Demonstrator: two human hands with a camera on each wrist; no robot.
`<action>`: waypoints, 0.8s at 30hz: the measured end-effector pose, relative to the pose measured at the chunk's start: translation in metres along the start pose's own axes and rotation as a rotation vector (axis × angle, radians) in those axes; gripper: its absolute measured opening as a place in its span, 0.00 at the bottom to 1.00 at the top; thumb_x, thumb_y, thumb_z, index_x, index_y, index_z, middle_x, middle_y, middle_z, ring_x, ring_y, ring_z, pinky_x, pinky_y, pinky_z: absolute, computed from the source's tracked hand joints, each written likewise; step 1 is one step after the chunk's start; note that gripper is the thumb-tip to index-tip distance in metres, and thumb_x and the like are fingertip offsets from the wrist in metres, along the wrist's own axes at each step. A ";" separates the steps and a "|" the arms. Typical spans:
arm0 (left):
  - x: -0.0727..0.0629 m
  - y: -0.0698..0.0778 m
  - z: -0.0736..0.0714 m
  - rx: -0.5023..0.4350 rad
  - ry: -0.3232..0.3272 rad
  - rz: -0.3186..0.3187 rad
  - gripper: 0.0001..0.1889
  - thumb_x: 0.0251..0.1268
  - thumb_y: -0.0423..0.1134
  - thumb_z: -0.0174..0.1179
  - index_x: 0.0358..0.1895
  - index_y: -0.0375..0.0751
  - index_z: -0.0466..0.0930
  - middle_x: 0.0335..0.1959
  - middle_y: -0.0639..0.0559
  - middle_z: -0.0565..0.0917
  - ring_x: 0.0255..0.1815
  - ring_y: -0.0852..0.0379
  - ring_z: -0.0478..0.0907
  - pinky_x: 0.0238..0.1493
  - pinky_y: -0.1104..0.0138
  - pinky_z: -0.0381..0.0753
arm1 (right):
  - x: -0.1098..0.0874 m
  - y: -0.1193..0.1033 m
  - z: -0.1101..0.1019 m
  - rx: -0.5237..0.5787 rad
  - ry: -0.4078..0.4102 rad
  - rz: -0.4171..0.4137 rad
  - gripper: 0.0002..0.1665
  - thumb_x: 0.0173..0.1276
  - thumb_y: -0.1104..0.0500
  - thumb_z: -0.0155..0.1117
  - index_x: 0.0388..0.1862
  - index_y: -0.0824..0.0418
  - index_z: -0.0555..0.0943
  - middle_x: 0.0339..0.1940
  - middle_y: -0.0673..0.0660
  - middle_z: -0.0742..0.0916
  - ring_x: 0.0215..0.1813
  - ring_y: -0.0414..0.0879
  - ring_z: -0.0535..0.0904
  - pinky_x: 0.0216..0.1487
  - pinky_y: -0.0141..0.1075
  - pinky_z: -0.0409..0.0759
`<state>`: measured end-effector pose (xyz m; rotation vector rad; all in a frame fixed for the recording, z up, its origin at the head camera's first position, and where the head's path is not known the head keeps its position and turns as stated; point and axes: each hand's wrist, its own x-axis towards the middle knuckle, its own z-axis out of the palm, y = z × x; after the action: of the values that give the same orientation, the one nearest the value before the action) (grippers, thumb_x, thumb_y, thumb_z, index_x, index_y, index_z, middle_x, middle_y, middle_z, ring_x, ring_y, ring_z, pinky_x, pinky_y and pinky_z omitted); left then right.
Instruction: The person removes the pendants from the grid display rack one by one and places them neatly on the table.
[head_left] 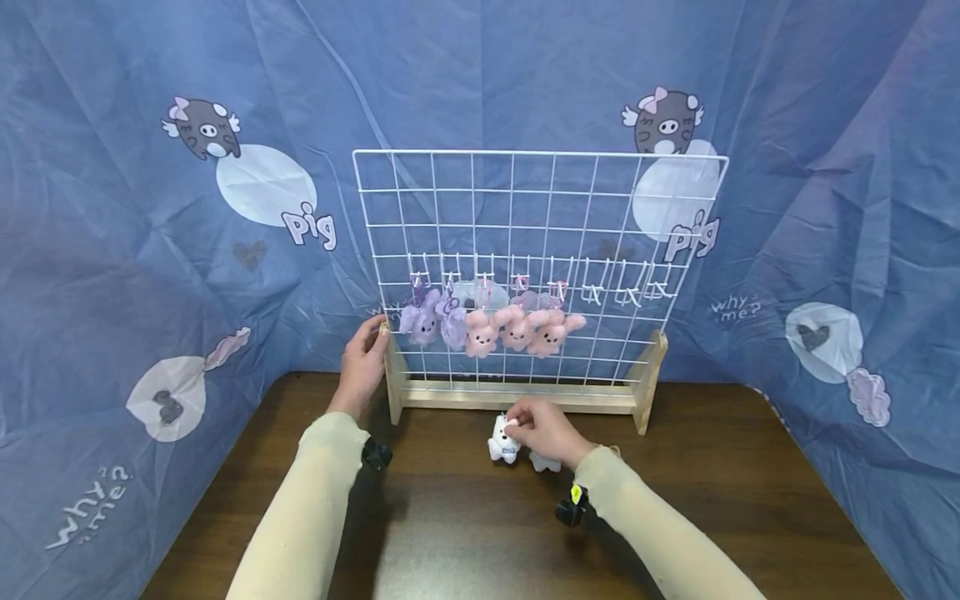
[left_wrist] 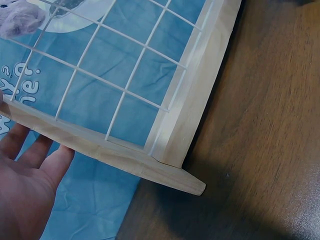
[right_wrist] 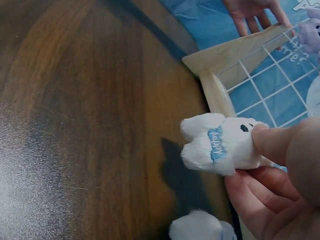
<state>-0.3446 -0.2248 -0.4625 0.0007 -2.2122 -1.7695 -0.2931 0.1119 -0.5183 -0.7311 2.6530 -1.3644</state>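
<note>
My right hand (head_left: 551,433) pinches a small white plush keychain (right_wrist: 235,145) between thumb and fingers, just above the table. The plush has a dark nose and a blue lettered band, plain in the right wrist view. Beneath that hand lies a second white plush (head_left: 545,462), partly covered. At the left end of a white wire grid rack (head_left: 512,225), my left hand (head_left: 362,364) grips the wooden side post (left_wrist: 100,152), its fingers going behind the wood. Purple plush keychains (head_left: 425,323) and pink plush keychains (head_left: 481,337) hang in a row from the rack's hooks.
Bare white hooks (head_left: 628,296) stick out on the rack's right side. Its wooden base bar (head_left: 450,398) runs across the back of the brown table (head_left: 465,525). Blue printed cloth (head_left: 525,75) surrounds the table behind and at the sides.
</note>
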 end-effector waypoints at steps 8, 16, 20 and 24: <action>0.000 0.000 0.001 0.003 0.000 -0.005 0.21 0.86 0.45 0.51 0.74 0.45 0.73 0.71 0.36 0.77 0.73 0.43 0.72 0.71 0.46 0.71 | 0.002 0.002 0.010 -0.065 -0.006 -0.016 0.05 0.68 0.67 0.73 0.41 0.65 0.85 0.35 0.55 0.88 0.37 0.41 0.83 0.41 0.33 0.83; -0.003 0.001 0.000 0.017 0.002 -0.007 0.22 0.86 0.46 0.50 0.75 0.46 0.72 0.71 0.36 0.77 0.72 0.42 0.73 0.69 0.46 0.72 | 0.004 0.002 0.019 -0.109 0.005 0.007 0.04 0.68 0.66 0.73 0.39 0.63 0.85 0.32 0.52 0.87 0.35 0.39 0.80 0.39 0.32 0.80; -0.002 0.000 0.000 0.013 0.004 -0.006 0.22 0.86 0.46 0.51 0.75 0.46 0.72 0.69 0.36 0.78 0.70 0.43 0.74 0.65 0.48 0.73 | 0.004 0.002 0.021 -0.148 0.012 0.009 0.04 0.68 0.66 0.73 0.40 0.63 0.86 0.33 0.52 0.88 0.36 0.39 0.81 0.41 0.33 0.81; -0.002 0.001 0.001 0.004 0.004 -0.003 0.21 0.86 0.45 0.51 0.74 0.46 0.73 0.68 0.35 0.79 0.68 0.43 0.75 0.63 0.49 0.74 | 0.005 0.002 0.021 -0.164 0.011 0.014 0.05 0.67 0.67 0.72 0.42 0.64 0.87 0.36 0.54 0.90 0.39 0.41 0.84 0.44 0.36 0.83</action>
<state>-0.3432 -0.2238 -0.4622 0.0083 -2.2141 -1.7644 -0.2924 0.0948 -0.5322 -0.7211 2.7984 -1.1603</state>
